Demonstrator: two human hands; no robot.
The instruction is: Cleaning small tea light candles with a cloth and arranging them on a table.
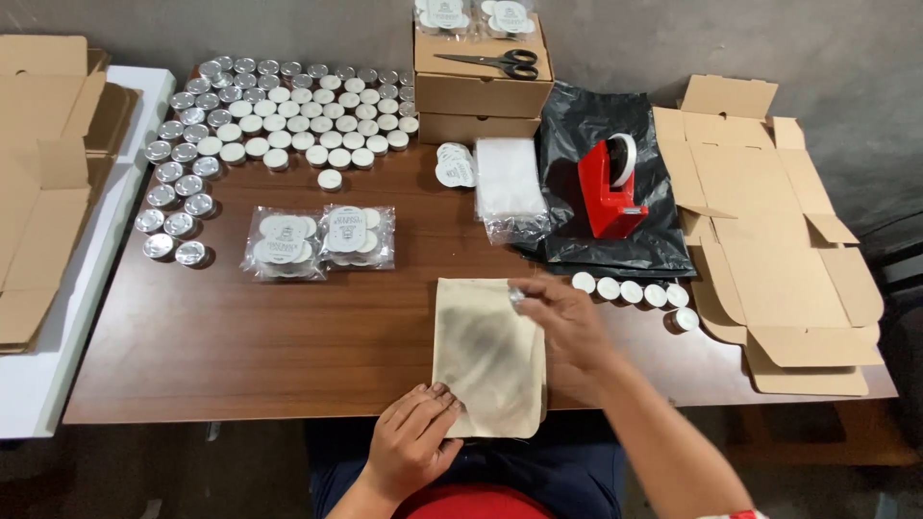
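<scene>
Left hand (411,444) pins beige pouch (488,358) corner, right hand (562,322) pinches what looks like a small tealight (517,295) at its mouth; weak pinch could drop it.

A matt beige cloth pouch (488,358) lies on a smooth brown wood-look table (240,346), lower centre. Upper left, shiny metal candle cups (178,197) gleam. Glossy clear plastic packets (319,240) sit mid-frame. At right, glossy red plastic tape dispenser (611,187), crinkled black plastic bag (577,130), matt cardboard box (769,259).

Brown wooden table (288,356) against grey wall (769,48), dim floor below
</scene>
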